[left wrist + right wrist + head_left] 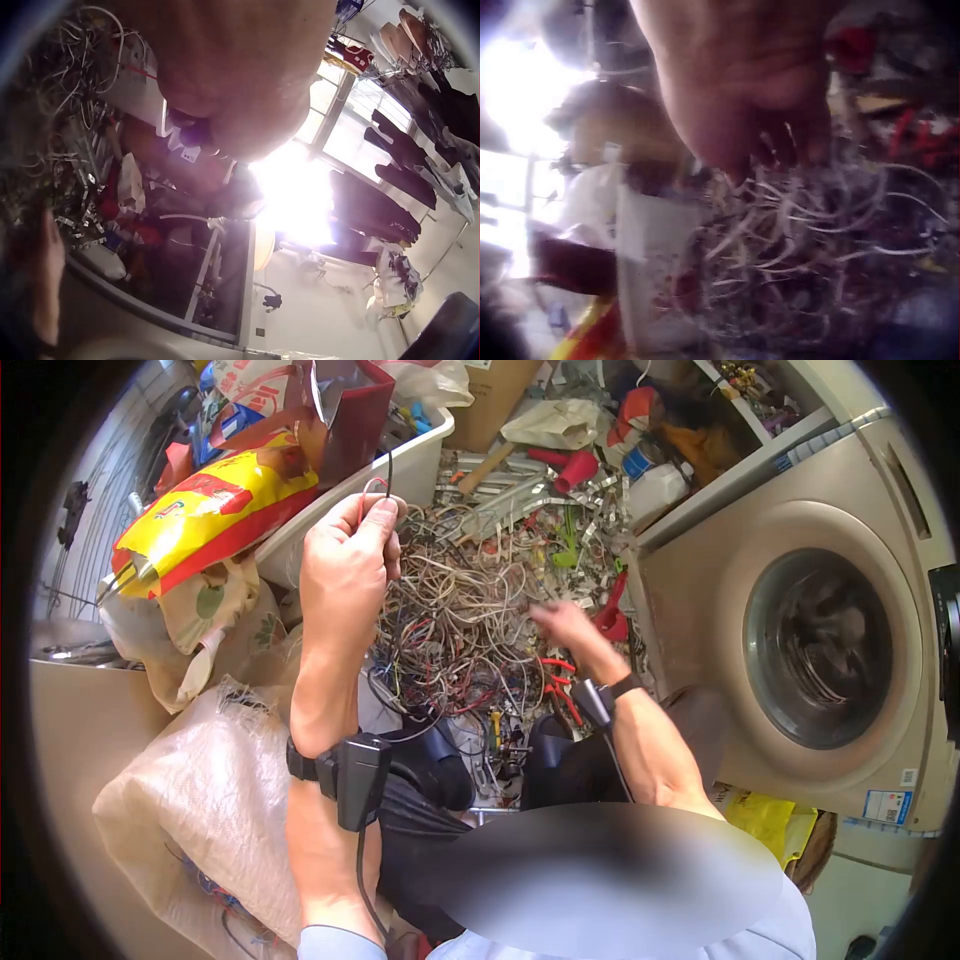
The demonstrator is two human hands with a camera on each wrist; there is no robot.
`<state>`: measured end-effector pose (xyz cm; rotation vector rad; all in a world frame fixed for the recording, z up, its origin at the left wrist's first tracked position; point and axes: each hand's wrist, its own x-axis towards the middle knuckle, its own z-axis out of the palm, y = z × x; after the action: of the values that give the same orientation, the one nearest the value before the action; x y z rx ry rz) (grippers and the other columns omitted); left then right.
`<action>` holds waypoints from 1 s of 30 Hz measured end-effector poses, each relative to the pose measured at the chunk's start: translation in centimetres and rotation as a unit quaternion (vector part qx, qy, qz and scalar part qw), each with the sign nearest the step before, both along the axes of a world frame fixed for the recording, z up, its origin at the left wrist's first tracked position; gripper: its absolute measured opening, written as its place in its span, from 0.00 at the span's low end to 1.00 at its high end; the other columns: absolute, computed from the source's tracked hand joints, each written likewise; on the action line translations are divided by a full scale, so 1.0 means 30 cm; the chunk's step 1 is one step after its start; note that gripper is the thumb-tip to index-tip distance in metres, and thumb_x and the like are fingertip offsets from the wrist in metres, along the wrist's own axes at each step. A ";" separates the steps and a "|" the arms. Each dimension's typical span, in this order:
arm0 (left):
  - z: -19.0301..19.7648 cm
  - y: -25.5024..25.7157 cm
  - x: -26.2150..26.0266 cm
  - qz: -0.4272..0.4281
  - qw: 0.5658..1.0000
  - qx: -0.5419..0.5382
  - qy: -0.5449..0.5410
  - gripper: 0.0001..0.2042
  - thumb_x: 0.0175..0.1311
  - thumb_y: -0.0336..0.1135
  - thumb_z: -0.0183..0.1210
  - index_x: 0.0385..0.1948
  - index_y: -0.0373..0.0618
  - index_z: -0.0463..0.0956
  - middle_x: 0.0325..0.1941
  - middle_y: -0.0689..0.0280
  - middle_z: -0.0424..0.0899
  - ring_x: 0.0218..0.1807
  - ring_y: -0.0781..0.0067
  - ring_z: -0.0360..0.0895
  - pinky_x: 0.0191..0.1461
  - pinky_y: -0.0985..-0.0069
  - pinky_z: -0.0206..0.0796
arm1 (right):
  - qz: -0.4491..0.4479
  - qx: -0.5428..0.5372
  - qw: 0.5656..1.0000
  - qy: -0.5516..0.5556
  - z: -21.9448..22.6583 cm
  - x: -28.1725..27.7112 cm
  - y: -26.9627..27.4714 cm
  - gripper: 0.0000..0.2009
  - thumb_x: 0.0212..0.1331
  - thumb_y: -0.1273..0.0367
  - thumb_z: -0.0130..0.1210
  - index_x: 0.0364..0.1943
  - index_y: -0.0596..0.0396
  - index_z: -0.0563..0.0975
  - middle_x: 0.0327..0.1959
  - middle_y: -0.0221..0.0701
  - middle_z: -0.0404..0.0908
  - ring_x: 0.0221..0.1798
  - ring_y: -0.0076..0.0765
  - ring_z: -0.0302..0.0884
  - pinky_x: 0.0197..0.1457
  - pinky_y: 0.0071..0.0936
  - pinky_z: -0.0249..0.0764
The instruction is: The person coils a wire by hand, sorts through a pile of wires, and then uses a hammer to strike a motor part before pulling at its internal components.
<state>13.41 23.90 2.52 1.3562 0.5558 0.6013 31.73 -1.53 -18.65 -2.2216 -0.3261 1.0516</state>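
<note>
Raised in front of the white bin, my left hand point(350, 550) pinches a thin wire between thumb and fingers. A dark end of this wire point(389, 475) sticks up above the fingertips, and a thin reddish loop shows beside it. In the left wrist view the back of the hand hides the fingertips. Lower and to the right, my right hand point(572, 630) is blurred over a large tangle of wires point(450, 595), mostly white and grey. Its fingers point(761, 146) point down at the wires in the right wrist view; I cannot tell whether they hold one.
Orange-handled pliers point(562, 690) lie by the right wrist, with a red scoop-like piece point(612, 615) beyond. A white bin point(415, 465) stands at the back left, a washing machine point(800, 630) on the right. A woven sack point(215, 790) fills the left front.
</note>
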 end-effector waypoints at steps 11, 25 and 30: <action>-0.004 -0.031 0.051 -0.011 0.997 0.042 0.067 0.09 0.76 0.35 0.57 0.39 0.41 0.82 0.21 0.76 0.74 0.22 0.89 0.67 0.26 0.86 0.58 | -0.134 0.030 0.990 0.024 -0.414 -0.492 0.206 0.42 0.44 0.56 0.73 0.65 0.64 0.73 0.57 0.53 0.83 0.58 0.54 0.83 0.63 0.40 0.77; -0.036 -0.050 0.098 -0.022 0.993 0.064 0.097 0.09 0.76 0.36 0.58 0.39 0.41 0.82 0.22 0.78 0.74 0.22 0.90 0.66 0.25 0.86 0.56 | 0.009 0.336 0.939 -0.079 -0.143 -0.578 0.599 0.08 0.62 0.69 0.57 0.38 0.57 0.85 0.35 0.48 0.85 0.42 0.54 0.86 0.47 0.43 0.80; -0.050 -0.038 0.094 -0.026 0.991 0.083 0.100 0.09 0.76 0.37 0.59 0.42 0.42 0.83 0.24 0.78 0.74 0.22 0.90 0.64 0.25 0.86 0.53 | 0.033 0.239 0.960 -0.143 -0.310 -0.367 0.334 0.11 0.60 0.63 0.61 0.35 0.57 0.86 0.30 0.39 0.88 0.33 0.37 0.87 0.39 0.36 0.81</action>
<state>16.22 22.77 1.03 1.5957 0.6412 0.4802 20.74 8.50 -27.96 -1.9214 -0.7055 0.5947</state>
